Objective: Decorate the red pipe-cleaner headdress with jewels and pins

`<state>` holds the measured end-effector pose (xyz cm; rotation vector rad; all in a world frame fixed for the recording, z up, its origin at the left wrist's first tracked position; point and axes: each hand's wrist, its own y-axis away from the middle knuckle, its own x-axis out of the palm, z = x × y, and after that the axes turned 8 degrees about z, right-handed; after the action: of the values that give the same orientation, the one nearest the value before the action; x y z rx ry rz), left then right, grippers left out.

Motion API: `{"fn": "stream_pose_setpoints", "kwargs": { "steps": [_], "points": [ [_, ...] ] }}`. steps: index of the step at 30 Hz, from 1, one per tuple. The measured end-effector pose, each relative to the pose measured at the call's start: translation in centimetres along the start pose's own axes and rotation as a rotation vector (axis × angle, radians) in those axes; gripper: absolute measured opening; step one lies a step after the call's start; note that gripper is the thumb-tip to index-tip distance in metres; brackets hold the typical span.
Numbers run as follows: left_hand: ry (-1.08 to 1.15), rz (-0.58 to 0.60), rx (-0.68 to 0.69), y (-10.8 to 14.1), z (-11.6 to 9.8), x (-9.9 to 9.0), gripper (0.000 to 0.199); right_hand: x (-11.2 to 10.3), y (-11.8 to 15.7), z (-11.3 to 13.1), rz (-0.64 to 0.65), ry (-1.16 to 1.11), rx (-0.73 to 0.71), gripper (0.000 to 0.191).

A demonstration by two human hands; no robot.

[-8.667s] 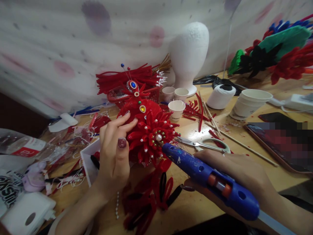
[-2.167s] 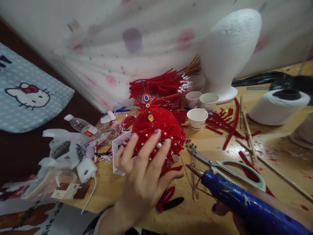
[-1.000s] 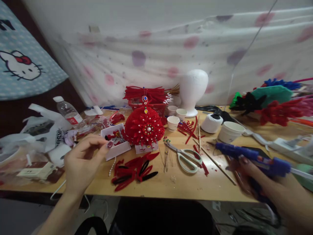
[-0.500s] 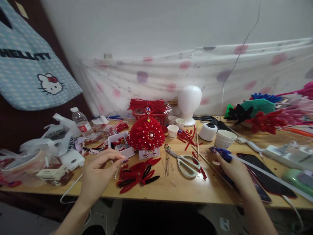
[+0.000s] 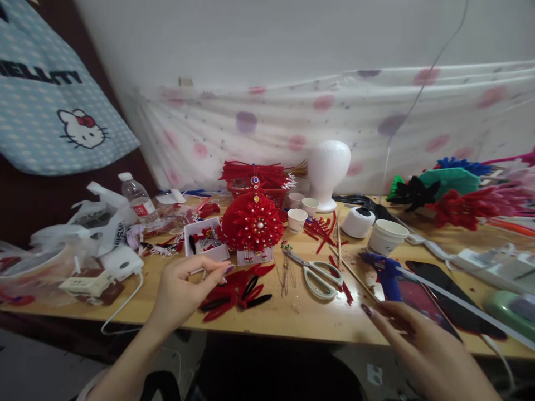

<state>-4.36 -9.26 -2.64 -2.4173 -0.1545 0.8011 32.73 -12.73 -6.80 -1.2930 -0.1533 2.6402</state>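
Observation:
My left hand (image 5: 186, 289) is closed in a pinch above the front of the table. A short string of small white beads (image 5: 204, 275) shows behind its fingers, mostly hidden. Below and right of that hand lies a red and black velvet flower piece (image 5: 240, 298). My right hand (image 5: 422, 334) is open and holds nothing, its fingers apart near the table's front edge. Just beyond it, a blue glue gun (image 5: 388, 273) with a long white glue stick rests on the table. Scissors (image 5: 320, 278) with pale handles lie between the hands.
A red beaded flower ornament (image 5: 254, 223) stands at centre, beside an open white box (image 5: 192, 231). Behind are paper cups (image 5: 297, 220) and a white foam head (image 5: 329, 172). Phones (image 5: 443, 289) lie at right; plastic bags and a water bottle (image 5: 140, 200) at left.
My right hand has let go of the glue gun and drawn back toward the front edge, opening. My left hand has shifted slightly right, still pinched. The view has tilted a little.

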Motion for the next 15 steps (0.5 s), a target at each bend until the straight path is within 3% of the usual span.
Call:
{"fn": "stream_pose_setpoints", "kwargs": {
  "steps": [2, 5, 8, 11, 15],
  "points": [
    [0.006, -0.073, 0.004, -1.6, 0.3, -0.2, 0.026, 0.4, 0.1, 3.1, 0.164, -0.151, -0.132, 0.038],
    [0.021, -0.122, 0.051, -5.3, 1.0, 0.0, 0.036, 2.6, -3.0, 8.0, 0.068, -0.378, -0.361, 0.027],
    [-0.012, -0.053, 0.132, -8.6, 2.3, 1.2, 0.035, 5.8, -8.4, 11.2, 0.006, -0.565, -0.520, 0.032],
    [-0.040, 0.121, 0.170, -10.0, 4.2, 2.7, 0.054, 8.5, -13.6, 12.3, 0.122, -0.627, -0.589, 0.061],
    [-0.049, 0.278, 0.154, -10.2, 6.5, 4.1, 0.060, 10.4, -16.9, 11.8, 0.331, -0.656, -0.643, 0.061]
  ]
}}
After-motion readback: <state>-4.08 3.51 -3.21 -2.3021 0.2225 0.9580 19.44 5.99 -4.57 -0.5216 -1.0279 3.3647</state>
